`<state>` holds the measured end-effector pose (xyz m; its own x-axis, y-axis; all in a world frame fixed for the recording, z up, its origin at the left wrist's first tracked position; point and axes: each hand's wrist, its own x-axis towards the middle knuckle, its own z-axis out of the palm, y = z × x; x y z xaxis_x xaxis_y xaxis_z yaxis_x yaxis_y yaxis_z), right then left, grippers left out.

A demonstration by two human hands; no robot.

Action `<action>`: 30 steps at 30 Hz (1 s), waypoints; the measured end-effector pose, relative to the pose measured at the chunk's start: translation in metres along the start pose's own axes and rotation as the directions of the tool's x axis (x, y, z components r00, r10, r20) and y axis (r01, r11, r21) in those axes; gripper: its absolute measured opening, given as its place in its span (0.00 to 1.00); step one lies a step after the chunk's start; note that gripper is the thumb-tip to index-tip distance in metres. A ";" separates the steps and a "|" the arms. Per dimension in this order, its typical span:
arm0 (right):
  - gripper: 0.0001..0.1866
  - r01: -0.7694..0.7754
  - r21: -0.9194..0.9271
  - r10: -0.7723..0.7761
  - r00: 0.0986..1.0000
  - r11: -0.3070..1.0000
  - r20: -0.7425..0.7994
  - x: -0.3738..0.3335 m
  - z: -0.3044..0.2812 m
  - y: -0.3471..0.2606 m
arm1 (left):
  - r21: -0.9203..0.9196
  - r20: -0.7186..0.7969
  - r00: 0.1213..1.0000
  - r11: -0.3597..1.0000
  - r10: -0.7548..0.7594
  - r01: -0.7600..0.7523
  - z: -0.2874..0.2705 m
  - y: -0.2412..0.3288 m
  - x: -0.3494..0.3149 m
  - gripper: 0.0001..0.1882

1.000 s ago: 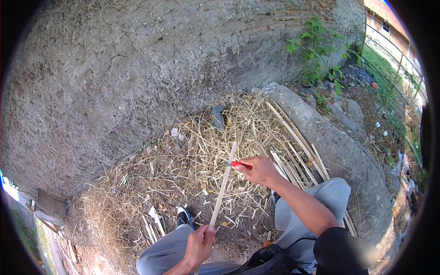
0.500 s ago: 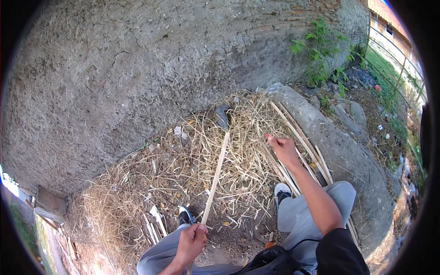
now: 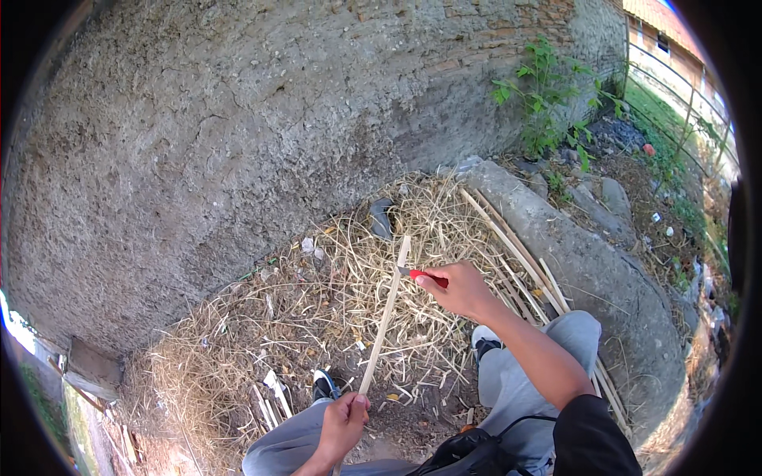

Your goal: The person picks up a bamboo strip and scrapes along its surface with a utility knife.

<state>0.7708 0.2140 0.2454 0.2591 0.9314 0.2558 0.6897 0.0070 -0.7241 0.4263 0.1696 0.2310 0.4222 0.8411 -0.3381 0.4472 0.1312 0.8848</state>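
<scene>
My left hand [image 3: 343, 424] is closed around the lower part of a long, pale wooden strip [image 3: 385, 325], which slants up and away from me. In my right hand [image 3: 460, 290] is a knife with a red handle [image 3: 429, 278]. Its short dark blade [image 3: 404, 271] meets the strip a little below the far end. My fingers cover much of the handle. Beneath both hands lies a thick litter of pale shavings [image 3: 432, 226].
A rough grey wall [image 3: 238, 143] rises ahead. Several long strips [image 3: 516, 246] lean along a big stone [image 3: 587, 262] at the right. More short strips [image 3: 274, 401] lie by my left shoe [image 3: 324, 385]. A dark grey object [image 3: 381, 218] sits near the wall.
My right hand has come left and down, bringing the knife blade to the strip. The strip now tilts more to the right, and my left hand has shifted slightly right.
</scene>
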 end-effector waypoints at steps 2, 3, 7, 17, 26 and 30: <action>0.20 0.031 -0.062 -0.032 0.999 0.998 -0.011 -0.001 0.005 0.010 | 0.129 -0.017 0.998 0.990 0.066 -0.063 0.002 0.002 -0.001 0.16; 0.19 0.023 -0.067 -0.022 1.000 0.997 0.015 -0.001 0.003 0.008 | 0.128 -0.017 0.998 0.990 0.065 -0.062 0.003 0.003 -0.003 0.16; 0.18 0.152 -0.159 -0.165 0.983 0.976 -0.074 0.001 0.011 0.020 | 0.186 0.002 0.996 0.978 0.094 -0.093 0.003 0.013 -0.013 0.15; 0.19 -0.415 -0.335 0.375 0.910 0.846 -0.178 0.023 -0.015 0.108 | 0.216 0.007 0.968 0.945 0.249 -0.245 -0.015 0.009 -0.025 0.18; 0.20 -0.183 0.058 0.185 0.982 0.981 -0.035 0.011 0.018 0.046 | -0.139 0.054 0.982 0.973 -0.179 0.185 -0.026 0.002 -0.009 0.16; 0.20 -0.038 0.081 0.035 0.999 0.996 0.042 0.005 0.013 0.009 | -0.003 0.005 0.996 0.996 -0.090 0.090 -0.021 -0.008 -0.013 0.16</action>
<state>0.7697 0.2231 0.2316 0.2542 0.9455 0.2036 0.6226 0.0011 -0.7825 0.4005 0.1690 0.2352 0.3841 0.8231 -0.4183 0.4812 0.2081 0.8515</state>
